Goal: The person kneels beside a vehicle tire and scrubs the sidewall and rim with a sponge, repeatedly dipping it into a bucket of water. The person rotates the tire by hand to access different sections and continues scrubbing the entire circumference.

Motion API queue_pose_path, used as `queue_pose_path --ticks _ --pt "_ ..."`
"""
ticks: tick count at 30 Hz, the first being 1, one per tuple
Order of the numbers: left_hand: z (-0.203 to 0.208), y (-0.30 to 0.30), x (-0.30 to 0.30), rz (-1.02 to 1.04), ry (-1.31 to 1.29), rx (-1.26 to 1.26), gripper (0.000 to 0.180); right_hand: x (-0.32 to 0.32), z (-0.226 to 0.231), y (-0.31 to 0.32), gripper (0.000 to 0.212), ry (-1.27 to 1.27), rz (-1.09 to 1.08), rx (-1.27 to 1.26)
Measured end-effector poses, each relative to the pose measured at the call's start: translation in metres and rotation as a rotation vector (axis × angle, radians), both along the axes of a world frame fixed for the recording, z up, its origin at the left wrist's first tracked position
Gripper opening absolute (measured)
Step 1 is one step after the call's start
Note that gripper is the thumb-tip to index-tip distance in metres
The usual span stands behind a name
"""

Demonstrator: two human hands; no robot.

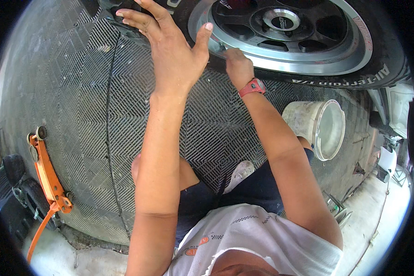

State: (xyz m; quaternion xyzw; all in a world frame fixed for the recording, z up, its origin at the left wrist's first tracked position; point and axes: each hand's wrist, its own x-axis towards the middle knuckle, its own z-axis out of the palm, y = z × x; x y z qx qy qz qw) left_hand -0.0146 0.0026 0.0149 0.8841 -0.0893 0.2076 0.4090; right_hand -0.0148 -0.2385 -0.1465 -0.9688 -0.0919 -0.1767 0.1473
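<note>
A car wheel with a polished silver rim lip, dark spokes and a black tire fills the upper right. My right hand, with a red watch at the wrist, is closed at the lower left of the rim lip. Its fingertips pinch beside a small dark piece there, and what they hold is too small to make out. To its left my left hand is raised in front of the tire's left edge, fingers apart and thumb out, with nothing visible in it. Whether its fingertips touch the tire I cannot tell.
A dirty white bucket lies on its side at the right, its mouth facing right. An orange floor jack with a long handle stands at the far left. Dark ribbed matting covers the floor beneath my bent legs.
</note>
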Motion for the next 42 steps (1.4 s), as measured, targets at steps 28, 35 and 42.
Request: queue_pose_path --ticks 28,35,42 --pt "-0.013 0.002 0.004 0.101 -0.063 0.13 0.146 -0.113 0.151 -0.195 0.042 0.312 -0.517 0.957" --pt "-0.013 -0.01 0.01 0.145 -0.092 0.142 0.143 -0.297 0.136 -0.404 0.022 0.409 -0.952 0.299" --pt "-0.015 -0.029 0.005 0.355 -0.305 0.194 0.12 -0.285 0.025 -0.48 0.034 1.037 -0.549 -0.413"
